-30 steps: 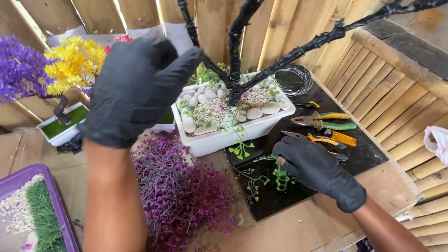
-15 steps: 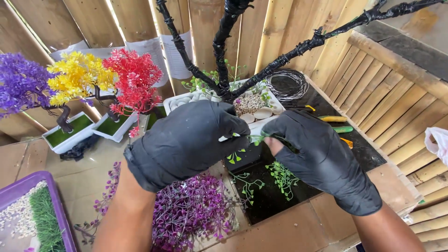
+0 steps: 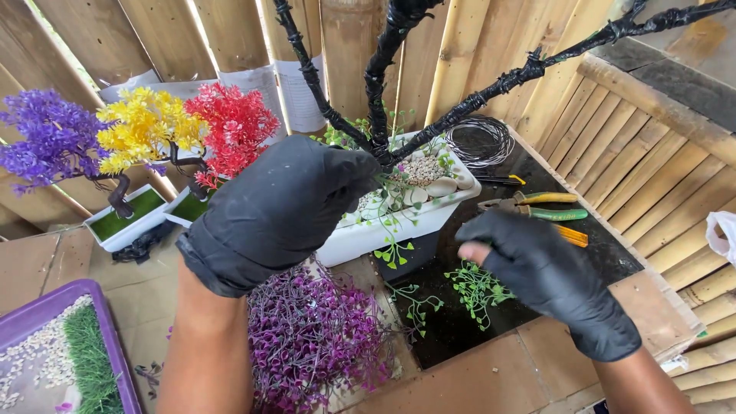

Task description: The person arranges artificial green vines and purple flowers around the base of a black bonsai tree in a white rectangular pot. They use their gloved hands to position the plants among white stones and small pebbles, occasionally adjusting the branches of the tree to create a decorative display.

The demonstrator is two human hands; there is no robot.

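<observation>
My left hand (image 3: 284, 207), in a black glove, rests over the near left part of a white rectangular pot (image 3: 360, 238), fingers bent down by the foot of a black wrapped tree trunk (image 3: 379, 84). Anything under its fingers is hidden. The pot holds white pebbles and small green sprigs. My right hand (image 3: 544, 276), also in a black glove, hovers low over loose green plastic sprigs (image 3: 475, 287) on a black mat (image 3: 460, 330). Its fingers are loosely curled with nothing seen in them. A heap of purple artificial foliage (image 3: 314, 337) lies below my left hand.
Pliers with yellow and green handles (image 3: 537, 207) and a wire coil (image 3: 479, 142) lie behind the pot. Small purple (image 3: 46, 138), yellow (image 3: 146, 126) and red (image 3: 234, 123) trees stand at the left. A purple tray (image 3: 23, 314) sits at the lower left. Bamboo walls surround the spot.
My right hand has left the pot and dropped to the right over the loose green sprigs. My left hand has stayed by the trunk, shifting slightly up.
</observation>
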